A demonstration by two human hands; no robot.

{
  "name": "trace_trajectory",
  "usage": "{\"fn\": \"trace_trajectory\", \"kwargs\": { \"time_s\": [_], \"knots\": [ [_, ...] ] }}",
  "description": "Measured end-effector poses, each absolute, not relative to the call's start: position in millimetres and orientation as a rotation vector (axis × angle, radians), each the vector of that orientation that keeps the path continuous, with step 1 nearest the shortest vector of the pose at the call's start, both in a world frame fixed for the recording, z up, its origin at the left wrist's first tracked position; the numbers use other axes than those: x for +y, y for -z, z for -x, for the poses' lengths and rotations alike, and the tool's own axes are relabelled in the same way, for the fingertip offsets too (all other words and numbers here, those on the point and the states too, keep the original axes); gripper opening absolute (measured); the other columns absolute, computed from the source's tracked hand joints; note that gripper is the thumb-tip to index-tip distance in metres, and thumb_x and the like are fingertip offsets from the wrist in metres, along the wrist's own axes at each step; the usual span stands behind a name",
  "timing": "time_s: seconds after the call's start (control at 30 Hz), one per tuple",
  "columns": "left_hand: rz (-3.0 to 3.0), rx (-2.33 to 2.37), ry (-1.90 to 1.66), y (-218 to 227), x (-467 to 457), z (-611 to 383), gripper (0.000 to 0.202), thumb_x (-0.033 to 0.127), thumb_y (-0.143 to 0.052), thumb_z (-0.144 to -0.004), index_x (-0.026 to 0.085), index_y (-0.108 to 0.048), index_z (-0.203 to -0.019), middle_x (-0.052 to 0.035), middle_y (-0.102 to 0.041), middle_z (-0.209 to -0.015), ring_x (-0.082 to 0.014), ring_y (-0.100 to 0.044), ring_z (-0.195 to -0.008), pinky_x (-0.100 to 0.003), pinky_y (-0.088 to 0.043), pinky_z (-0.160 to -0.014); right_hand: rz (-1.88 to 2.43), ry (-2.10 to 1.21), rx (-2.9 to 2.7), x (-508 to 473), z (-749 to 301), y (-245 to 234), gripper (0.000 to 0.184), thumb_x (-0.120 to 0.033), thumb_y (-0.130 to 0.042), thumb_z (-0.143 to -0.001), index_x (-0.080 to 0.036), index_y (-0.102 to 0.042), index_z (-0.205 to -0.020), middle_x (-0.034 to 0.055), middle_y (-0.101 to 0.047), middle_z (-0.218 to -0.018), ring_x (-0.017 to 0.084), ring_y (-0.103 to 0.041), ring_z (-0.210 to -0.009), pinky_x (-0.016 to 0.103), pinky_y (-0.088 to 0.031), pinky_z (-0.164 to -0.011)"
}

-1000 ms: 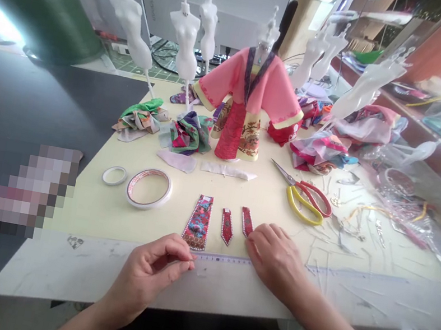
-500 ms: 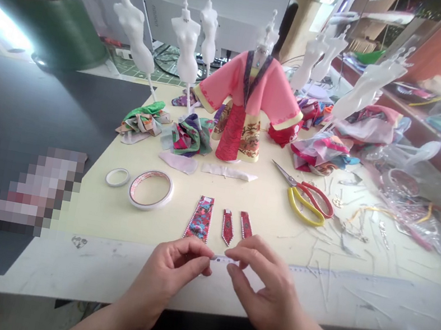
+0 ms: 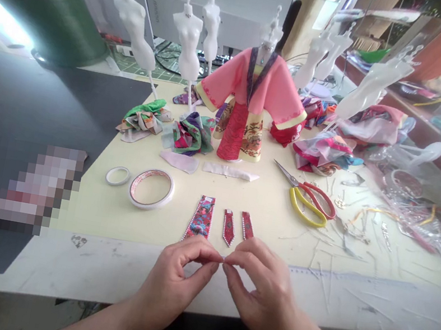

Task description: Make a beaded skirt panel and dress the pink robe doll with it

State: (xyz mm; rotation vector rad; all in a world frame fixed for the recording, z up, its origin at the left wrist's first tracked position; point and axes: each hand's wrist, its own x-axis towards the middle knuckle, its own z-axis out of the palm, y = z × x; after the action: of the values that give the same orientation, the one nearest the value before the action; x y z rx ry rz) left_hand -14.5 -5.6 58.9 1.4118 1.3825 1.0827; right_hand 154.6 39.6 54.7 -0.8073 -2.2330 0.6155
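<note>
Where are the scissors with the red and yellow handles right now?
In the head camera view, the scissors lie on the right side of the cream table, right of the pink doll robe and ahead of the person's right hand.

The one camera, worn on the person's head, looks forward and down across the table (image 3: 69, 269) from its near edge, close above the left hand (image 3: 175, 288) and right hand (image 3: 261, 294).

The numbers on the ruler strip (image 3: 354, 278) and the red lettering on the tape roll (image 3: 148, 204) were too small and blurred for me to read.
</note>
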Motion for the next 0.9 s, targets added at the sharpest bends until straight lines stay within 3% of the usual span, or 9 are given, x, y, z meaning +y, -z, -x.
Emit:
{"fn": "trace_trajectory", "kwargs": {
  "time_s": [0.13,0.23,0.3,0.4,0.5,0.6,0.73,0.9],
  "knots": [
    [-1.456,1.416,-1.072,-55.6,-4.9,11.9,0.01,0.018,-0.056,-0.085,0.018,-0.065,-0.082,-0.001,-0.065,-0.079,-0.013,-0.061,-0.075,-0.023,-0.049,-0.072,0.768,-0.338,-2.368,38.0,-156.2,-51.5,0.016,-0.005,-0.05,-0.081,-0.019,-0.058,-0.081,0.0051,-0.056,-0.072,0.017,-0.047,-0.064,0.033,-0.041,-0.057],
    [-1.449,1.484,-1.061,-55.8,-4.0,12.9,0.019,0.019,-0.056,-0.085,0.019,-0.062,-0.103,-0.0002,-0.065,-0.082,-0.0128,-0.062,-0.075,-0.023,-0.051,-0.072,0.768,-0.358,-2.333,42.1,-159.0,-53.0,0.016,-0.005,-0.051,-0.081,-0.019,-0.058,-0.081,0.0054,-0.057,-0.074,0.017,-0.049,-0.067,0.033,-0.042,-0.06],
    [-1.494,1.527,-1.075,-57.9,-1.4,15.9,0.027,0.019,-0.055,-0.086,0.019,-0.057,-0.112,-0.0002,-0.065,-0.083,-0.0128,-0.062,-0.075,-0.024,-0.051,-0.072,0.831,-0.503,-2.224,52.3,-162.0,-55.5,0.013,-0.007,-0.051,-0.082,-0.019,-0.058,-0.08,0.0049,-0.058,-0.075,0.017,-0.052,-0.07,0.032,-0.044,-0.063],
    [-1.78,1.49,-1.027,-62.7,7.0,20.0,0.024,0.018,-0.052,-0.087,0.018,-0.058,-0.11,-0.0029,-0.065,-0.089,-0.0149,-0.061,-0.081,-0.027,-0.05,-0.076,1.067,-0.808,-2.064,79.6,-167.7,-57.4,0.014,-0.015,-0.052,-0.083,-0.019,-0.058,-0.071,0.002,-0.057,-0.071,0.014,-0.053,-0.065,0.029,-0.043,-0.059],
    [-2.176,1.376,-0.784,-67.7,20.8,18.0,0.021,0.019,-0.051,-0.087,0.015,-0.06,-0.106,-0.0079,-0.065,-0.096,-0.0217,-0.059,-0.09,-0.037,-0.047,-0.084,1.308,-1.148,-1.934,109.0,-172.2,-54.5,0.014,-0.024,-0.053,-0.081,-0.019,-0.063,-0.072,-0.0001,-0.058,-0.065,0.012,-0.049,-0.059,0.026,-0.039,-0.054],
    [-2.451,1.298,-0.511,-69.1,36.5,10.7,0.019,0.02,-0.05,-0.087,0.012,-0.062,-0.1,-0.0121,-0.064,-0.097,-0.0279,-0.055,-0.095,-0.046,-0.043,-0.088,1.439,-1.414,-1.758,126.0,-173.7,-50.1,0.017,-0.029,-0.054,-0.078,-0.018,-0.066,-0.075,-0.0043,-0.048,-0.052,0.009,-0.04,-0.047,0.024,-0.032,-0.045],
    [-2.692,1.274,-0.405,-59.1,52.9,4.6,0.019,0.02,-0.046,-0.088,0.01,-0.061,-0.095,-0.013,-0.063,-0.096,-0.0281,-0.054,-0.094,-0.045,-0.043,-0.086,1.495,-1.58,-1.627,130.1,-173.1,-46.7,0.02,-0.033,-0.055,-0.076,-0.016,-0.064,-0.072,-0.0057,-0.045,-0.049,0.007,-0.035,-0.042,0.022,-0.025,-0.04],
    [-2.763,1.292,-0.476,-39.0,63.3,7.2,0.034,0.028,-0.046,-0.09,0.006,-0.056,-0.115,-0.0134,-0.062,-0.106,-0.0287,-0.051,-0.099,-0.045,-0.04,-0.089,1.531,-1.665,-1.601,132.1,-172.5,-44.3,0.02,-0.031,-0.052,-0.078,-0.016,-0.064,-0.076,-0.0058,-0.046,-0.049,0.006,-0.034,-0.04,0.021,-0.023,-0.039]
  ]
}}
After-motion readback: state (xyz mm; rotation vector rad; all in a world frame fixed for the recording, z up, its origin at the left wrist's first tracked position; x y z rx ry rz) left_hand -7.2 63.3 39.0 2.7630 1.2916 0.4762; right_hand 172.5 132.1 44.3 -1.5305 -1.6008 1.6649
